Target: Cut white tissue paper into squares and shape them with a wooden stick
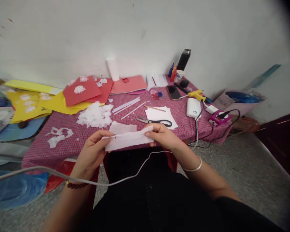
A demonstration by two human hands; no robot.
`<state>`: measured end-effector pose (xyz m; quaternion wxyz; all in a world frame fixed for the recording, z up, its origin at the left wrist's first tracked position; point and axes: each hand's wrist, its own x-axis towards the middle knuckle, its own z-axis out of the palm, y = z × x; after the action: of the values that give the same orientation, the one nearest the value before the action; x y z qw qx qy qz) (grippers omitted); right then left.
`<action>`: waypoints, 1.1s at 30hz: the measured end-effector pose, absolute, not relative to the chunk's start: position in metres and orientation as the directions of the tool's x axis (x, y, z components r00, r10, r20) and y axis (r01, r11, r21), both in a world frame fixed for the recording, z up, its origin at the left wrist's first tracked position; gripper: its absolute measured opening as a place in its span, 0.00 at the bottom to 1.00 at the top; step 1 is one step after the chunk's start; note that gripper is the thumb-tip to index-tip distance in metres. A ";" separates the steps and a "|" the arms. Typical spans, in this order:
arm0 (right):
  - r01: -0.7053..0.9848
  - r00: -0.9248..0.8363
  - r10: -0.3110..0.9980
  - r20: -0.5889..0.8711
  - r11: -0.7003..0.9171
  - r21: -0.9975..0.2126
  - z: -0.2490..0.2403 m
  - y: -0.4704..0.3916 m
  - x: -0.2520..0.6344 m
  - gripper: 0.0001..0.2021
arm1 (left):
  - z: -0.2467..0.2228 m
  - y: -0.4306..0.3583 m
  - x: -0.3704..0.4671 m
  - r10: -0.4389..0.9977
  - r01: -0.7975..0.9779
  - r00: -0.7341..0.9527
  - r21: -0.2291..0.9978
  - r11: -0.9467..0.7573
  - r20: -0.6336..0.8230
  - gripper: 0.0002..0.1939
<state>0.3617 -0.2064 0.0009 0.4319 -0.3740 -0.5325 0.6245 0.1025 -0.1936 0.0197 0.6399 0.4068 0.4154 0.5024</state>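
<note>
Between my two hands a strip of white tissue paper (129, 140) is stretched at the table's front edge. My left hand (95, 149) pinches its left end between thumb and fingers. At the other end, my right hand (162, 136) grips it the same way. Just behind the strip lies another white paper sheet (122, 127), partly covered. Black-handled scissors (159, 122) rest to the right, partly on white paper sheets (163, 112). A heap of cut white paper pieces (95, 115) sits to the left, with torn paper scraps (59, 136) nearer me.
A white cable (137, 172) crosses in front of my body. Red cards (83, 93) with white paper flowers lie at back left. On the right are a phone (173, 92), yellow glue gun (196, 95), white power bank (193, 108) and purple power strip (219, 118). A black flask (184, 60) stands behind.
</note>
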 end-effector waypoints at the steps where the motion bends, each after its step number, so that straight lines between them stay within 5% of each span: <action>1: -0.158 -0.356 0.935 -0.008 -0.068 -0.985 0.001 -0.208 0.362 0.09 | 0.021 -0.194 0.102 0.982 -0.308 0.161 0.940 0.147 -0.101 0.05; 9: -0.372 -0.391 0.919 0.046 -0.112 -0.922 0.004 -0.212 0.361 0.06 | 0.020 -0.194 0.096 0.942 -0.384 0.331 0.920 0.086 0.050 0.02; 12: -0.408 -0.397 0.918 0.027 -0.150 -0.901 0.002 -0.210 0.360 0.07 | 0.019 -0.193 0.096 0.929 -0.407 0.359 0.910 0.074 0.085 0.10; 17: -0.419 -0.362 0.932 0.017 -0.147 -0.896 -0.002 -0.207 0.357 0.08 | 0.013 -0.194 0.100 0.948 -0.437 0.319 0.890 0.130 0.018 0.09; 24: -0.453 -0.297 0.955 -0.005 -0.146 -0.879 -0.004 -0.204 0.358 0.11 | 0.010 -0.196 0.103 0.951 -0.413 0.308 0.900 0.137 -0.003 0.30; 29: -0.450 -0.280 0.959 -0.045 -0.172 -0.876 0.000 -0.207 0.357 0.12 | 0.008 -0.194 0.103 0.941 -0.453 0.333 0.885 0.104 0.060 0.26; 33: -0.437 -0.282 0.958 -0.050 -0.175 -0.882 0.001 -0.208 0.356 0.11 | 0.005 -0.192 0.103 0.958 -0.463 0.284 0.881 0.097 0.044 0.12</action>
<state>0.3564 -0.2083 0.0015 0.5027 -0.3258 -0.3998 0.6938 0.1029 -0.1916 0.0047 0.6806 0.4232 0.2922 0.5219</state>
